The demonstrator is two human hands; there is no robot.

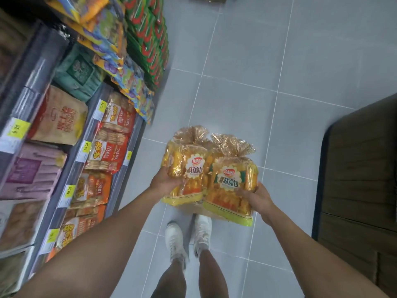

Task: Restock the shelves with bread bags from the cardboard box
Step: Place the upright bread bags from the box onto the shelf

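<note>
I hold two yellow bread bags side by side above the grey tiled floor, their crinkled clear tops pointing away from me. My left hand [163, 181] grips the left bread bag [189, 168] at its left edge. My right hand [257, 198] grips the right bread bag [232, 186] at its lower right corner. The bags touch each other in the middle. A further packet seems to lie under them, mostly hidden. The shelves [86, 134] run along my left, stocked with packets. The cardboard box is out of view.
Snack packets [111, 147] in orange, brown, purple and green fill the shelf tiers, with yellow price tags [18, 129] on the rails. A dark wooden unit [361, 179] stands at the right. My feet in white shoes [187, 237] stand on the tiled aisle floor [247, 82].
</note>
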